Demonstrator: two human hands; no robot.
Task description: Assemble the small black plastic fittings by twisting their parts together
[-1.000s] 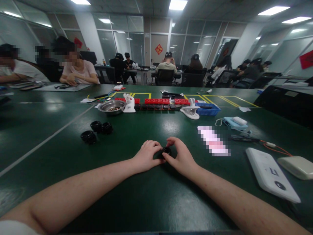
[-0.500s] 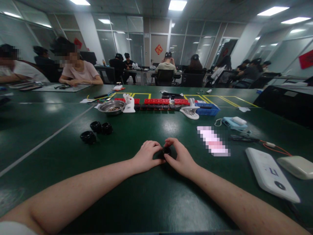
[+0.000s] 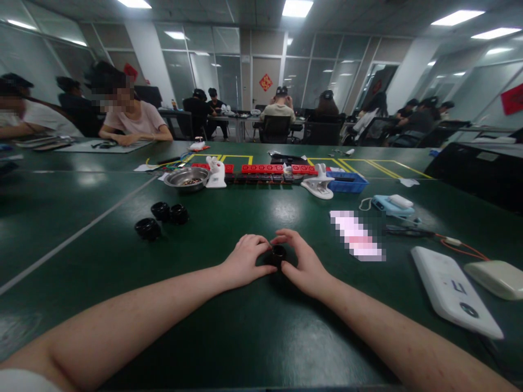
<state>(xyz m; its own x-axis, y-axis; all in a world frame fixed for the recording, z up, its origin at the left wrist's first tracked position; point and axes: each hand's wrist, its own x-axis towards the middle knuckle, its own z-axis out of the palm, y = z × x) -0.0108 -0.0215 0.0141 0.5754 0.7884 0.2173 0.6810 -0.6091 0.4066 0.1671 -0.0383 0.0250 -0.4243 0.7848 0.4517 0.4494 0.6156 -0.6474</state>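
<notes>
A small glossy black cup-like piece (image 3: 279, 253) stands on the green table between my two hands, its round opening facing up. My left hand (image 3: 246, 260) is closed around its left side, thumb in front and fingers behind. From the right, my right hand (image 3: 304, 262) curls about the same piece, its thumb at the front right edge and its index finger behind. Part of the piece's left side is hidden by my left fingers. Further left sit three similar black pieces, one nearer piece (image 3: 147, 229) and two side by side behind it, one of them the right-hand piece (image 3: 178, 213).
Ahead are a metal bowl (image 3: 187, 179) with small bits, white clamps (image 3: 318, 184), a red strip (image 3: 261, 169) and a blue tray (image 3: 349, 183). To the right lie a pixelated pink item (image 3: 355, 234), a light-blue device (image 3: 390, 205) and a white power bank (image 3: 455, 291). People sit beyond.
My right thumb has slid back to the right and the fingers have parted slightly, so more of the black piece's opening shows. My left hand stays in place.
</notes>
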